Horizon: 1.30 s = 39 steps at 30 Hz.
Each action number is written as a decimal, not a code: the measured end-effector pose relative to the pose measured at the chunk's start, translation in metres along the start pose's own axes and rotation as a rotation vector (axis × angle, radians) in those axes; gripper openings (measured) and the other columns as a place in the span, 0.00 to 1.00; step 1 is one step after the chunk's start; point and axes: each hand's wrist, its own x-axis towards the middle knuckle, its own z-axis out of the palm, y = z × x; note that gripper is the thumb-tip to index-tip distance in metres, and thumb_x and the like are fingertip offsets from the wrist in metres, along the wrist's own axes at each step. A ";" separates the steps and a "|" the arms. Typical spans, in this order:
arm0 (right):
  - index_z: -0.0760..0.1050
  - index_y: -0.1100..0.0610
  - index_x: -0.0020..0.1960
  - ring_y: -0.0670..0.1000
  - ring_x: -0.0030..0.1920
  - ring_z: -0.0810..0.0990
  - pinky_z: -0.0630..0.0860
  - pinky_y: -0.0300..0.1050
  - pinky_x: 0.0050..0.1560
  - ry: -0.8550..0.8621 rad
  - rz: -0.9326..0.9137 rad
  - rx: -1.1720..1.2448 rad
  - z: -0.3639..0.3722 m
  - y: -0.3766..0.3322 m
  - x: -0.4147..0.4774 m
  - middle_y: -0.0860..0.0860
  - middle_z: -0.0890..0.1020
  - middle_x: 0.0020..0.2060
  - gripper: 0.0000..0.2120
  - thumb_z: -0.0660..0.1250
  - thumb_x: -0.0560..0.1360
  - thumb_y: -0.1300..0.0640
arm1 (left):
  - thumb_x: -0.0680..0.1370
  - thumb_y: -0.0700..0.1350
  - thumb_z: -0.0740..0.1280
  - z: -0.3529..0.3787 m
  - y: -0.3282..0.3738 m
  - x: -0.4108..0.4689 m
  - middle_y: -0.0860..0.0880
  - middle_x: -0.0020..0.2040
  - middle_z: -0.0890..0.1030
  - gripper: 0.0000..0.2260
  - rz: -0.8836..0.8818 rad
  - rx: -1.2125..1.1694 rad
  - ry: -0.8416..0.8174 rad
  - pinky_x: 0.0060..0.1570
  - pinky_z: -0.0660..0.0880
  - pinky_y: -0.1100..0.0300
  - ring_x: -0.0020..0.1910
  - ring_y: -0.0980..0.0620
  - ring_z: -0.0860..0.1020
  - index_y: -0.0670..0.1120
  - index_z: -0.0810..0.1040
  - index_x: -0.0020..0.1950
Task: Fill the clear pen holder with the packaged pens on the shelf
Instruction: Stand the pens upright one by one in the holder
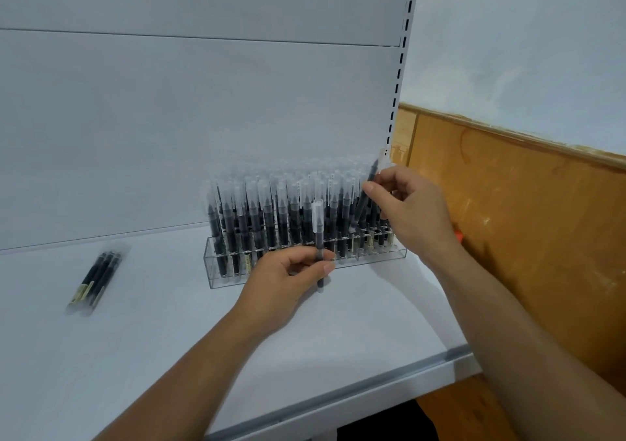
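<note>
Pens (271, 217) with frosted caps stand upright in the clear pen holder (216, 271) and fill nearly all of its rows, as the head view shows. The holder stands on the white shelf (169, 339), close to the white back panel (203, 119) and near the slotted upright (401, 61).

The left grip (288, 278), a bare hand, is just in front of the holder's front wall, about at its middle. Its thumb and curled fingers pinch one single pen (318, 234) at the lower part of the barrel. This pen is upright. Its cap rises above the grip in front of the standing pens, and its lower end sticks out below the thumb, in front of the holder and not inside it.

The right grip (410, 210) is at the right end of the holder, above the last rows. Its thumb and fingers are curled around a second pen (367, 190), which is tilted. The cap points up and right toward the upright, and the lower end goes down and left among the standing pens. I cannot tell whether this end sits in a slot.

A pack of pens (96, 279) in a clear sleeve lies flat on the shelf, well apart from both grips, far to the left. A wooden panel (525, 220) is behind the right forearm.
</note>
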 end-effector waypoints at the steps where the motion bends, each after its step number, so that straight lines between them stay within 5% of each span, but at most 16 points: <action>1: 0.79 0.52 0.47 0.46 0.38 0.75 0.73 0.43 0.41 -0.002 -0.003 -0.012 0.000 0.000 0.001 0.46 0.79 0.38 0.05 0.71 0.76 0.50 | 0.74 0.36 0.70 0.000 0.000 0.000 0.38 0.43 0.81 0.05 -0.002 -0.004 0.000 0.56 0.79 0.51 0.42 0.46 0.79 0.40 0.84 0.48; 16: 0.78 0.50 0.47 0.39 0.37 0.74 0.68 0.33 0.38 -0.008 -0.054 -0.190 -0.004 -0.008 0.006 0.40 0.78 0.38 0.04 0.70 0.76 0.50 | 0.74 0.36 0.71 -0.002 -0.004 0.001 0.37 0.45 0.81 0.05 -0.003 -0.007 -0.007 0.54 0.80 0.55 0.43 0.48 0.80 0.43 0.85 0.47; 24: 0.75 0.49 0.43 0.44 0.37 0.75 0.72 0.43 0.38 -0.155 0.010 -0.273 0.013 0.015 -0.009 0.42 0.77 0.34 0.06 0.71 0.75 0.50 | 0.74 0.37 0.71 -0.003 -0.005 0.002 0.40 0.42 0.81 0.05 0.014 0.022 -0.009 0.50 0.80 0.59 0.41 0.49 0.80 0.43 0.85 0.48; 29: 0.80 0.50 0.48 0.43 0.40 0.77 0.75 0.41 0.42 -0.172 0.040 -0.278 0.010 0.018 -0.017 0.41 0.79 0.37 0.04 0.71 0.75 0.51 | 0.75 0.36 0.70 -0.001 -0.002 0.000 0.40 0.42 0.82 0.05 0.034 0.085 0.001 0.47 0.80 0.62 0.41 0.50 0.80 0.43 0.84 0.48; 33: 0.81 0.47 0.47 0.40 0.39 0.77 0.73 0.35 0.40 -0.071 0.009 -0.121 0.004 0.011 -0.033 0.40 0.81 0.37 0.03 0.69 0.76 0.54 | 0.75 0.38 0.71 0.000 -0.004 0.000 0.38 0.43 0.82 0.05 0.036 0.099 -0.013 0.52 0.80 0.56 0.42 0.49 0.80 0.44 0.85 0.49; 39: 0.81 0.49 0.47 0.47 0.34 0.74 0.72 0.33 0.35 -0.359 -0.036 0.109 0.011 -0.014 -0.048 0.43 0.80 0.34 0.03 0.73 0.74 0.55 | 0.77 0.38 0.69 0.002 0.001 -0.004 0.42 0.39 0.81 0.06 0.131 0.268 -0.026 0.38 0.75 0.69 0.35 0.58 0.76 0.43 0.84 0.50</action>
